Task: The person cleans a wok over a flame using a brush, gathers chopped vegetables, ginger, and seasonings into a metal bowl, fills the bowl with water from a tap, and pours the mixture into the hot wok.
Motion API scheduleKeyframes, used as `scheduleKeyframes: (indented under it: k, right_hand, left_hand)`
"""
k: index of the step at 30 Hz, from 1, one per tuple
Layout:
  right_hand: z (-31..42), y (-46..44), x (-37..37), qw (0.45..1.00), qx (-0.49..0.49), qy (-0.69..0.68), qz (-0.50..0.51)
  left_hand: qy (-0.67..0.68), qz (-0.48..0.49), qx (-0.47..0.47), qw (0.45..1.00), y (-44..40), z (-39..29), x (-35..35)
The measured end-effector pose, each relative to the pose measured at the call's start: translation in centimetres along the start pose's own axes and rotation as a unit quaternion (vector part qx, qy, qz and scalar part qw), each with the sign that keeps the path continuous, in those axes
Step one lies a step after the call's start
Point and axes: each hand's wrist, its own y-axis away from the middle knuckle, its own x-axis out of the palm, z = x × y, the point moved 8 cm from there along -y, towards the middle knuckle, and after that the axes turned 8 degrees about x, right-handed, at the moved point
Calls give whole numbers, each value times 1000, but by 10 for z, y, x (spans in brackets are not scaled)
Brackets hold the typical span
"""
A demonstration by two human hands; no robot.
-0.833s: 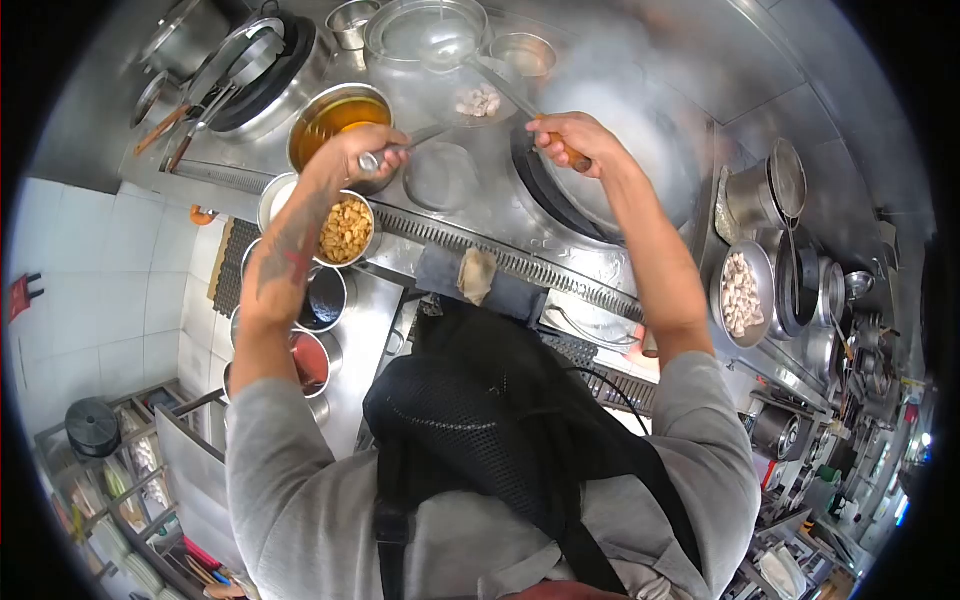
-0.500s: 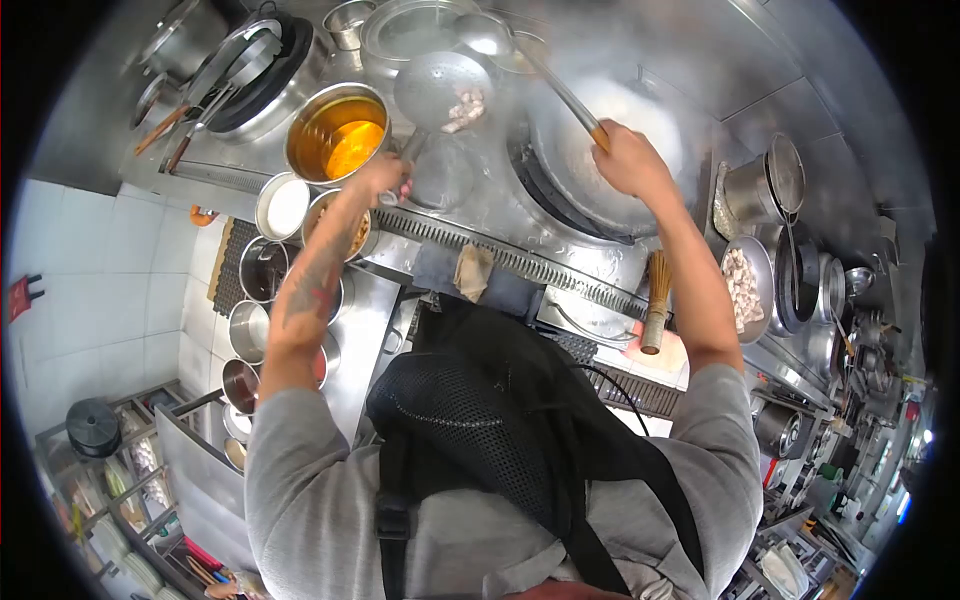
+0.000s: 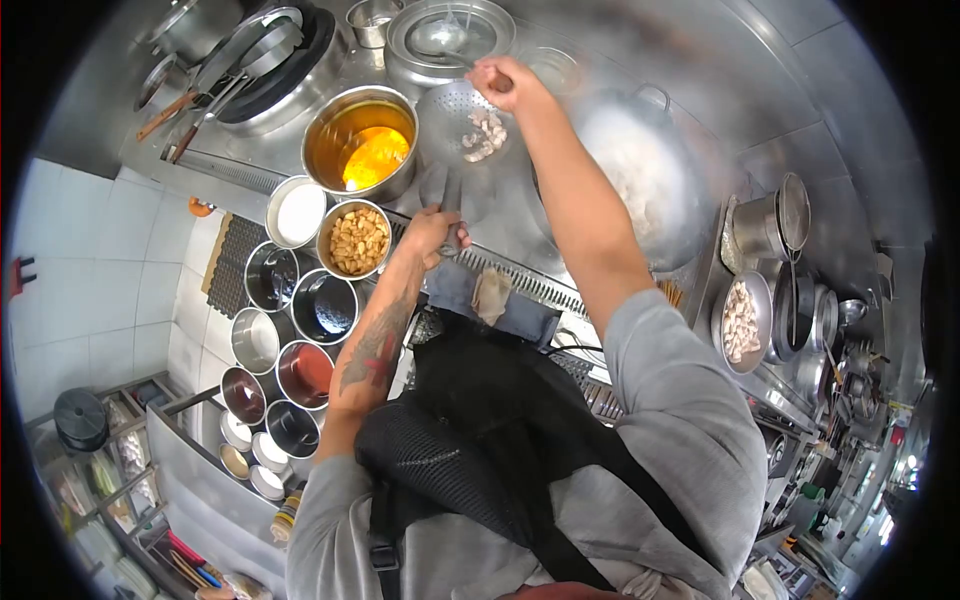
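My left hand [image 3: 433, 235] is closed on the handle of a perforated skimmer [image 3: 447, 108], which holds some pale pieces of food [image 3: 484, 137]. Farther up, my right hand [image 3: 503, 84] grips the wooden handle of a ladle [image 3: 440, 38], whose bowl is over a round metal pot [image 3: 505, 28] at the top. Steam rises from a large wok [image 3: 640, 180] to the right of my right forearm. Left of the skimmer stands a pot of orange liquid [image 3: 376, 158].
Below the orange pot are a bowl of brown chunks [image 3: 358, 241], a white-filled container [image 3: 301, 212] and several sauce containers, one with red sauce [image 3: 306, 374]. A pan of pale pieces [image 3: 741, 322] sits on the right. Stacked pans [image 3: 270, 45] stand upper left.
My right hand has moved up and left with the ladle, from beside the wok to near the round pot. My left hand and the skimmer's handle have shifted right and down; the view has shifted slightly.
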Motion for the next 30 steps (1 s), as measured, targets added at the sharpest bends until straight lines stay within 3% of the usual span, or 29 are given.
scheduleKeyframes:
  k: [3, 5, 6, 8, 10, 12, 13, 14, 15, 17, 18, 20, 21, 25, 28, 30]
  right_hand:
    - [-56, 89, 1, 992, -49, -106, -43]
    - [-70, 136, -3, 997, -75, 21, 18]
    - [-72, 161, -5, 997, -78, 19, 16]
    - [-75, 214, -5, 994, -53, 89, -28]
    - [-75, 254, -8, 991, -52, 105, -58]
    - [-80, 300, -19, 947, -63, 253, -191]
    - [-83, 317, -22, 906, -60, 353, -228]
    - [-93, 333, -25, 907, -65, 350, -226]
    - [-100, 354, -27, 799, -58, 519, -297]
    - [-114, 393, -17, 524, -51, 761, -378]
    - [-129, 399, -34, 527, -51, 761, -375]
    - [-142, 411, -43, 388, -231, 812, -369]
    - [-160, 420, -45, 422, -234, 790, -377]
    - [-218, 405, -86, 419, -270, 768, -401]
    - [-248, 420, -83, 455, -303, 775, -318]
    - [-279, 442, -85, 479, -356, 732, -330]
  left_hand:
    - [-12, 24, 4, 1000, -8, 1, 1]
    - [-13, 39, 9, 999, -12, -2, 5]
    - [-11, 51, 16, 999, -13, -2, 11]
    - [-11, 44, 27, 999, -7, -6, 27]
    - [89, 40, -48, 994, -12, 0, 36]
    - [96, 42, -45, 993, -7, 4, 48]
    - [117, 46, -48, 991, -9, 5, 52]
    - [138, 48, -52, 988, -8, 10, 53]
    - [126, 62, -44, 989, -4, 12, 55]
    - [127, 76, -55, 988, 0, 22, 62]
    - [132, 85, -74, 985, 8, 32, 64]
    - [128, 96, -83, 984, 25, 45, 72]
    - [113, 81, -71, 988, 39, 53, 74]
    - [87, 69, -41, 993, 78, 71, 79]
    - [48, 45, -1, 998, 94, 76, 73]
    - [73, 53, -60, 994, 100, 84, 60]
